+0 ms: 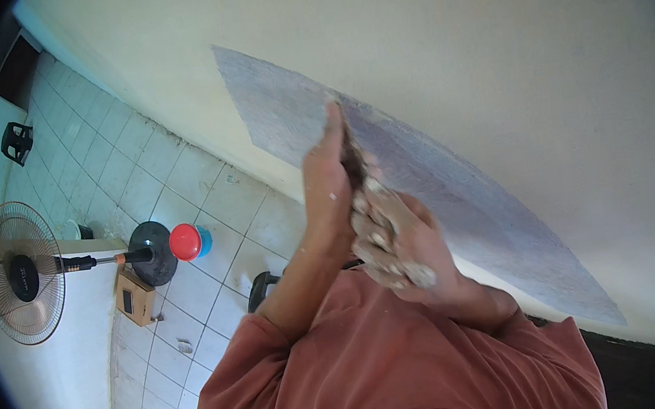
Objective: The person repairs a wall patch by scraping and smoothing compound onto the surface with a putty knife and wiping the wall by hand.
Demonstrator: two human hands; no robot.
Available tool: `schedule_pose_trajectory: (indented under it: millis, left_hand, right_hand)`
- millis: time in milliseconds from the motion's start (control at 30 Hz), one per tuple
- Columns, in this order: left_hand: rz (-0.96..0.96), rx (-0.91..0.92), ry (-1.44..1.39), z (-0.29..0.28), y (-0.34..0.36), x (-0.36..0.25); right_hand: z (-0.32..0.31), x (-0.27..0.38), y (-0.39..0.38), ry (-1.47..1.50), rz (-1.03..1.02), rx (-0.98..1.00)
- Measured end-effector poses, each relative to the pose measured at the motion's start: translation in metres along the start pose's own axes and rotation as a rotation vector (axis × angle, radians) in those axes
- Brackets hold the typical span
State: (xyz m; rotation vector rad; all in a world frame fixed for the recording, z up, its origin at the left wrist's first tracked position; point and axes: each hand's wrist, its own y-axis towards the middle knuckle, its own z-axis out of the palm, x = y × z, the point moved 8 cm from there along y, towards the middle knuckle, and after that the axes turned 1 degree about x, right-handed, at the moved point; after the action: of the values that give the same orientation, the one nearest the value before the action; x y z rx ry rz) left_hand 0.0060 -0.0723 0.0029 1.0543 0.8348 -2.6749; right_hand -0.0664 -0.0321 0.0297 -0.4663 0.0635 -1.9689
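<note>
My left hand (327, 184) is raised in front of my chest, its fingers stretched upward and pressed close together. Something dark, perhaps residue, shows along its palm side. Against its lower palm sits my right hand (401, 236), with the fingers curled inward and coated in a pale, whitish paste. Whether the right fingers hold a lump or only carry the smeared coating cannot be made out. Beyond both hands is a grey-purple rough patch (421, 168) with straight edges on the cream wall (524, 74).
To the left stands a pedestal fan (23, 273) with a round black base (155, 254). Beside it are a blue bucket with a red lid (187, 242) and a cardboard box (135, 297). A black stool (17, 143) stands farther off on the tiled floor (173, 211).
</note>
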Motion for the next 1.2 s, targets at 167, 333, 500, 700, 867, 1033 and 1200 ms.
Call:
schedule_pose_trajectory:
  millis: [167, 333, 500, 700, 867, 1033, 1200]
  left_hand:
    - [-0.043, 0.009, -0.013, 0.009, -0.002, 0.016]
    - [-0.067, 0.044, -0.112, 0.021, -0.016, 0.025]
    - [0.044, -0.003, -0.066, -0.001, 0.005, 0.002]
    - [-0.008, -0.039, -0.045, 0.009, 0.002, 0.023]
    - [0.031, -0.058, -0.032, -0.001, -0.003, 0.016]
    - [0.108, -0.028, -0.027, -0.009, 0.016, -0.003]
    - [-0.114, -0.019, -0.104, 0.004, 0.000, 0.034]
  right_hand:
    - [-0.013, 0.005, -0.018, -0.258, 0.000, -0.220]
    - [-0.015, 0.009, -0.032, -0.183, -0.010, -0.216]
    - [-0.005, 0.009, 0.003, -0.224, -0.056, -0.215]
    - [-0.016, 0.013, -0.016, -0.277, -0.041, -0.265]
    - [-0.010, 0.003, -0.014, -0.256, -0.039, -0.218]
    - [-0.008, 0.010, 0.012, -0.220, -0.116, -0.225]
    - [-0.029, 0.008, -0.017, -0.317, -0.017, -0.257]
